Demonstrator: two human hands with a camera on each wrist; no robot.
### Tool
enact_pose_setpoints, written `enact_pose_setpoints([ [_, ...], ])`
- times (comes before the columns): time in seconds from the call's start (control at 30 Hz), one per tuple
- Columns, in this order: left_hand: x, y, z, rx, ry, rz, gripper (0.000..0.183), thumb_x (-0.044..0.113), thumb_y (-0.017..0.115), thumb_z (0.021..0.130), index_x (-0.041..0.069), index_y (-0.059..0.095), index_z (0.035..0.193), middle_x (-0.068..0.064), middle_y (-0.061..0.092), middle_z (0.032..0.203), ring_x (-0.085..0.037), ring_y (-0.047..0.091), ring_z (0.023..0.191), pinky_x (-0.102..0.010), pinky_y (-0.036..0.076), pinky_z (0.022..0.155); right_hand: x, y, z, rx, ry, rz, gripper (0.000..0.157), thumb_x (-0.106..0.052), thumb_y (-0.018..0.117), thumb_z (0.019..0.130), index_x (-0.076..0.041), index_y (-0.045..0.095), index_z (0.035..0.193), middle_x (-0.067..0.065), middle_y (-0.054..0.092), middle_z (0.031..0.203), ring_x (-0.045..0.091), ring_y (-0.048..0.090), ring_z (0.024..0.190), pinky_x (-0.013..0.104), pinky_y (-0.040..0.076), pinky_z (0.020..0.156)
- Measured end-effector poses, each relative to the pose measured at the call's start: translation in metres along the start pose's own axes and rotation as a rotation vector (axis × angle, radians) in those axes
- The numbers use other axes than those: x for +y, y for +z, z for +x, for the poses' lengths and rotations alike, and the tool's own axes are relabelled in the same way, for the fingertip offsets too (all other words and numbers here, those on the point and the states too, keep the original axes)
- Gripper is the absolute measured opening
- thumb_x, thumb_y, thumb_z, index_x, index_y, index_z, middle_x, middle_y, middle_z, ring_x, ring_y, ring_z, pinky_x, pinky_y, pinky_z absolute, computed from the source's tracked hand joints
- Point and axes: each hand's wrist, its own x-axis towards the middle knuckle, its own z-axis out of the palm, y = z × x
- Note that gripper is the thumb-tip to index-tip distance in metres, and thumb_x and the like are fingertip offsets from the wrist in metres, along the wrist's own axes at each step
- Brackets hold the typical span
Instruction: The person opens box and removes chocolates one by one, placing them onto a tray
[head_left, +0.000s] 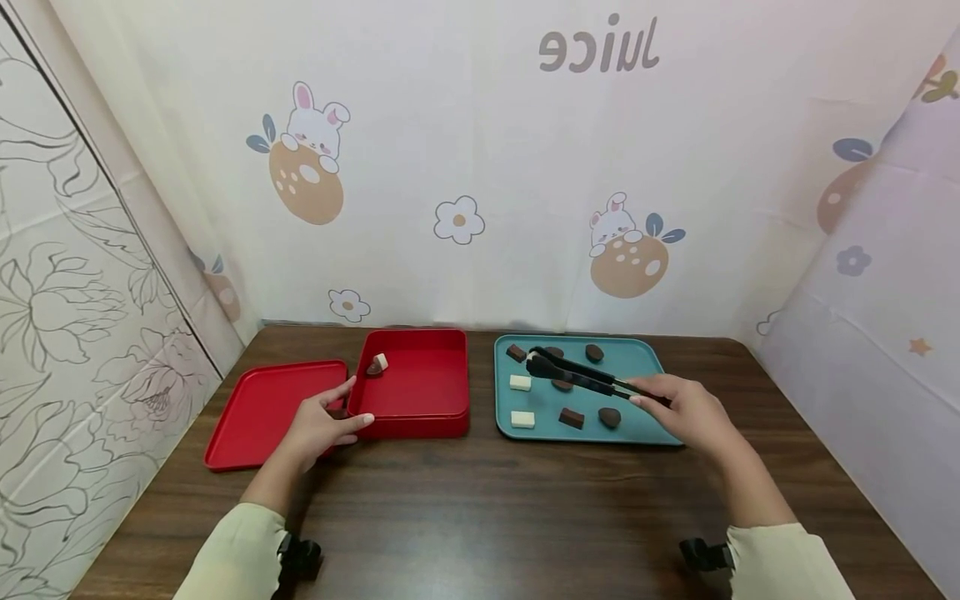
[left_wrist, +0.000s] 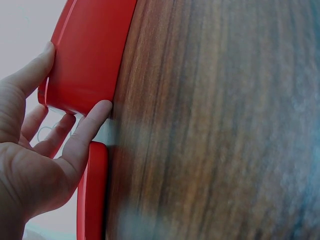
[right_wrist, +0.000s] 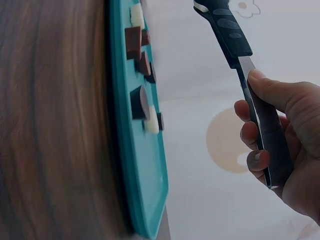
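Observation:
My right hand [head_left: 690, 408] grips black tongs [head_left: 577, 375] by the handle, over a teal tray [head_left: 637, 358]. A small white piece [right_wrist: 201, 7] shows between the tong tips, above the tray. On the tray lie several chocolates: white blocks [head_left: 522, 419], brown blocks [head_left: 572, 417] and dark rounded pieces [head_left: 609, 417]. My left hand [head_left: 318, 429] touches the near left corner of a red square box [head_left: 420, 427], fingers spread and fairly straight, thumb at the rim. Inside the box, at its left side, sit a brown chocolate [head_left: 373, 367] and a white one [head_left: 382, 361].
A red lid [head_left: 258, 408] lies flat left of the box, partly behind my left hand. The brown wooden table [head_left: 480, 517] ends at a printed curtain [head_left: 465, 275] at the back. Wrist cameras [head_left: 300, 557] sit on both sleeves.

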Motion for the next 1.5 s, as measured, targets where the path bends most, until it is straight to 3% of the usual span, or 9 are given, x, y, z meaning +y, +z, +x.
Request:
enact_pose_setpoints([
  [0.1, 0.0, 0.001, 0.0, 0.001, -0.001, -0.002, 0.091, 0.026, 0.083, 0.078, 0.022, 0.033, 0.154, -0.023, 0.032, 0.149, -0.039, 0.038, 0.128, -0.039, 0.058, 0.08, 0.005, -0.003, -0.007, 0.008, 0.026, -0.002, 0.035, -0.022, 0.065, 0.095, -0.005, 0.066, 0.126, 0.014, 0.068, 0.112, 0.027, 0.063, 0.089, 0.037, 0.05, 0.063],
  [0.3, 0.001, 0.0, -0.001, 0.001, 0.004, -0.002, 0.09, 0.027, 0.082, 0.079, 0.021, 0.032, 0.154, -0.024, 0.031, 0.15, -0.04, 0.037, 0.128, -0.039, 0.058, 0.08, 0.018, -0.008, -0.018, 0.012, 0.087, -0.038, 0.036, -0.027, 0.065, 0.096, -0.008, 0.067, 0.125, 0.003, 0.064, 0.09, 0.015, 0.048, 0.067, 0.029, 0.035, 0.052],
  [0.53, 0.0, 0.0, -0.002, 0.0, -0.004, -0.004, 0.089, 0.026, 0.081, 0.081, 0.02, 0.031, 0.154, -0.025, 0.028, 0.151, -0.04, 0.037, 0.129, -0.039, 0.058, 0.081, 0.037, -0.009, -0.033, 0.042, 0.099, -0.102, 0.036, -0.024, 0.065, 0.095, -0.002, 0.066, 0.124, 0.015, 0.069, 0.105, 0.018, 0.053, 0.072, 0.031, 0.035, 0.052],
  [0.87, 0.001, 0.001, -0.003, 0.002, -0.008, -0.011, 0.088, 0.024, 0.081, 0.081, 0.019, 0.032, 0.154, -0.026, 0.028, 0.15, -0.041, 0.038, 0.128, -0.04, 0.058, 0.08, 0.053, -0.014, -0.045, 0.091, 0.143, -0.169, 0.034, -0.021, 0.066, 0.094, -0.002, 0.067, 0.123, 0.015, 0.069, 0.098, 0.014, 0.049, 0.062, 0.03, 0.027, 0.044],
  [1.2, 0.0, 0.001, -0.001, -0.001, -0.009, -0.016, 0.089, 0.024, 0.082, 0.08, 0.02, 0.032, 0.154, -0.025, 0.029, 0.15, -0.039, 0.037, 0.129, -0.039, 0.058, 0.08, 0.06, -0.012, -0.044, 0.131, 0.229, -0.239, 0.037, -0.024, 0.066, 0.095, -0.001, 0.066, 0.123, 0.024, 0.066, 0.11, 0.032, 0.063, 0.074, 0.032, 0.035, 0.047],
  [1.5, 0.001, 0.001, -0.002, -0.001, -0.001, -0.017, 0.087, 0.023, 0.08, 0.082, 0.021, 0.031, 0.154, -0.025, 0.029, 0.15, -0.039, 0.037, 0.129, -0.041, 0.058, 0.081, 0.067, -0.01, -0.039, 0.09, 0.327, -0.259, 0.043, -0.032, 0.059, 0.098, -0.002, 0.061, 0.129, 0.023, 0.064, 0.107, 0.023, 0.053, 0.064, 0.037, 0.035, 0.048],
])
